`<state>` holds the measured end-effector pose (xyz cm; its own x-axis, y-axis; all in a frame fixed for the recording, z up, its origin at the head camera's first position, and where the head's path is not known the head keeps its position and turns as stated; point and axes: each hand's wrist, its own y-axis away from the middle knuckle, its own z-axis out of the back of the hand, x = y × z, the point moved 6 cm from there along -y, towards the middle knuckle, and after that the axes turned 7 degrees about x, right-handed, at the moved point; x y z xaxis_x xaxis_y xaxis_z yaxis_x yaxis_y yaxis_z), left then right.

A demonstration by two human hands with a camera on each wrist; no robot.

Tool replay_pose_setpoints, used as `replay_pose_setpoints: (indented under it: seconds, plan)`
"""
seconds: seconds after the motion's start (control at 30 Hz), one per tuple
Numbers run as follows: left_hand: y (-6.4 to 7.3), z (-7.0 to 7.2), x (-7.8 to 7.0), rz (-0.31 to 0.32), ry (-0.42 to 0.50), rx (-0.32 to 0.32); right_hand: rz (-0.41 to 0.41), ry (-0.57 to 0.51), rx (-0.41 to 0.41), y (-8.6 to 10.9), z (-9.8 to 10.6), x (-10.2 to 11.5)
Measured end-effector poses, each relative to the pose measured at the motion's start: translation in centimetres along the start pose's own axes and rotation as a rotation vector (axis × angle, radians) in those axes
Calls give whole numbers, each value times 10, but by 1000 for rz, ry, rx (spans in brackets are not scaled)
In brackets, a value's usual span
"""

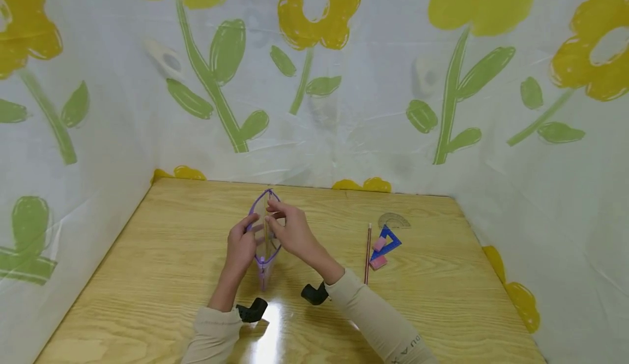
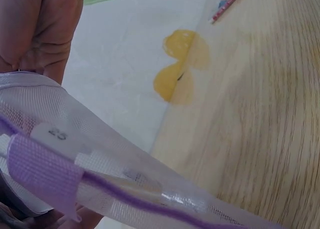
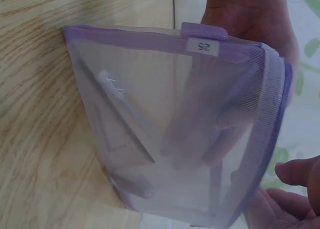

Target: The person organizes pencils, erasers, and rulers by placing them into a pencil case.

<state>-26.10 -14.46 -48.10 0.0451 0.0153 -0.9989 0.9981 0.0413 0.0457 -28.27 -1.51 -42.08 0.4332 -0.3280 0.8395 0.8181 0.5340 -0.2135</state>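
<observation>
A purple-edged mesh zip pouch [image 1: 262, 271] stands upright between both hands, its mouth spread open at the top. My left hand [image 1: 241, 249] grips its left side; in the right wrist view, fingers show through the mesh. My right hand [image 1: 297, 233] is at the mouth with its fingertips over the opening. In the right wrist view, the right thumb [image 3: 295, 171] stands apart from the pouch's rim, and no thing shows between thumb and fingers. Inside the pouch [image 3: 165, 204] lie a dark slim stick and other shapes blurred by the mesh.
To the right on the wooden table [image 1: 442, 276] lie a striped pencil [image 1: 368, 249], a blue set square [image 1: 393, 239], a clear protractor [image 1: 395, 221] and two pink erasers, one the lower eraser [image 1: 378, 263]. Flowered white cloth [image 1: 334, 135] walls in the table's back and sides.
</observation>
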Motion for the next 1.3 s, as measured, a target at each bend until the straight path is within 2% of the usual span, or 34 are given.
replay_pose_setpoints:
  seconds: [0.17, 0.3, 0.47, 0.73, 0.83, 1.03, 1.3]
  plan:
    - [1, 0, 0, 3, -14, -3, 9, 1, -1, 4, 6, 2]
    - [2, 1, -1, 2, -12, -5, 35, -52, -20, 9, 14, 0]
    - [3, 3, -2, 3, -10, -5, 42, -171, -32, 18, 23, -7]
    - [2, 1, -3, 10, -11, 19, 122, -305, -70, 28, 31, -19]
    - [2, 1, -4, 11, -18, 23, 122, -397, -69, 33, 32, -27]
    - [4, 1, -7, -1, -27, 19, 65, -557, -54, 45, 31, -43]
    - [4, -2, -5, 1, -35, 32, -42, -632, -75, 66, 35, -67]
